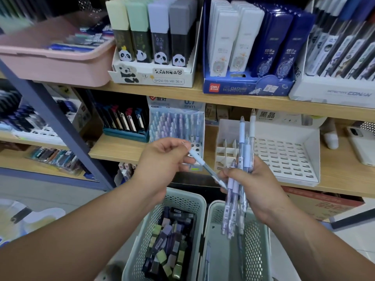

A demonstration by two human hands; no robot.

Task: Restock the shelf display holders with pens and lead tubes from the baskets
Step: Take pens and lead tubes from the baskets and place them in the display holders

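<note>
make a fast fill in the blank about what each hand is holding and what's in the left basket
1. The left hand pinches just ____ pen.
2. The right hand grips a bundle of ____.
3. The left basket is filled with lead ____.

Missing words: one; pens; tubes

Below the matt, pale wood-grain shelf (pixel 113 152), the two baskets (pixel 183 196) are smooth, perforated mint plastic, the pens (pixel 241 136) above them have glossy clear plastic barrels with matt pastel grips, and the white slotted holder (pixel 284 157) on the shelf looks matt.
</note>
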